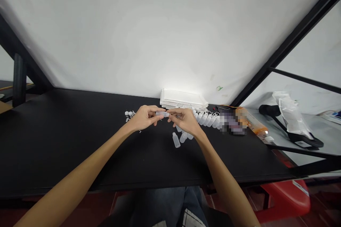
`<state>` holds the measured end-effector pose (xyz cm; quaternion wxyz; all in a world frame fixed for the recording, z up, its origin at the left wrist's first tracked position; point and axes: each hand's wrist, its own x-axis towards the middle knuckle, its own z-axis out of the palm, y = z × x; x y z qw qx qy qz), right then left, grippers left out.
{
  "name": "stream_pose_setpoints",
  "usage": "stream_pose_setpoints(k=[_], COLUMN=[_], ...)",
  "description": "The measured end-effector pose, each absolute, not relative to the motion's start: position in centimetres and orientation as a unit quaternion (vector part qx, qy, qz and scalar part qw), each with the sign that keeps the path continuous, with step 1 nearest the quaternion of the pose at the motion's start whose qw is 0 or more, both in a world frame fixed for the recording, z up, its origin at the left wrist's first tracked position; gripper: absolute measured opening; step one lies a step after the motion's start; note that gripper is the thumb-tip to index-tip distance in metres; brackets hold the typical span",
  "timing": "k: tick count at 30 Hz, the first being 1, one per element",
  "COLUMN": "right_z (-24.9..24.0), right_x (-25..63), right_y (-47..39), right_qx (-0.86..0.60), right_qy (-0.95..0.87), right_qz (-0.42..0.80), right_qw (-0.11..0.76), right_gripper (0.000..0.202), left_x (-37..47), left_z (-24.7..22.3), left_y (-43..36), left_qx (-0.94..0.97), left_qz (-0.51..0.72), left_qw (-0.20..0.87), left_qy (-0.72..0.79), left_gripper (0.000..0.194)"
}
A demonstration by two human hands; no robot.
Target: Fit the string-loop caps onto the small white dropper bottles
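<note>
A small translucent bottle (pixel 161 114) lies sideways between my two hands, above the black table (pixel 106 163). The fingers of my left hand (pixel 147 116) grip its left end. My right hand (pixel 183 118) pinches its right end. Just below my right hand, a loose bottle (pixel 176 140) lies on the table, with more bottles (pixel 183 136) partly under the hand. To the right, several bottles with white caps (pixel 209 120) lie in a row. Small white caps (pixel 129 114) are scattered left of my left hand.
A stack of white sheets or trays (pixel 183 97) stands against the wall. Farther right are a pixelated item, an orange-labelled plastic bottle (pixel 253 124) and a shelf holding a black sandal (pixel 303 140) and clear plastic packaging (pixel 290 113). A red stool (pixel 289 198) stands below.
</note>
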<state>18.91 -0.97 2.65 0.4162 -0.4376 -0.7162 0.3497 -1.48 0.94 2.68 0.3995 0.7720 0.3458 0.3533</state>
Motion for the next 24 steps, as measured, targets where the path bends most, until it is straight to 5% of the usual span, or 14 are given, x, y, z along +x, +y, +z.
stream_pose_setpoints(k=[18, 24], right_z=[2.88, 2.93], right_x=[18.20, 18.16], right_y=[-1.28, -1.22], right_qx=[-0.433, -0.401], right_qy=[-0.735, -0.721], right_qz=[0.311, 0.333], right_qw=[0.419, 0.457], right_gripper=[0.020, 0.021], left_x=[-1.57, -1.90], left_z=[2.39, 2.52], left_y=[1.13, 1.42], left_qx=[0.778, 0.721], left_qz=[0.354, 0.357], left_qw=[0.394, 0.467], left_qy=[0.338, 0.367], left_gripper=[0.035, 0.048])
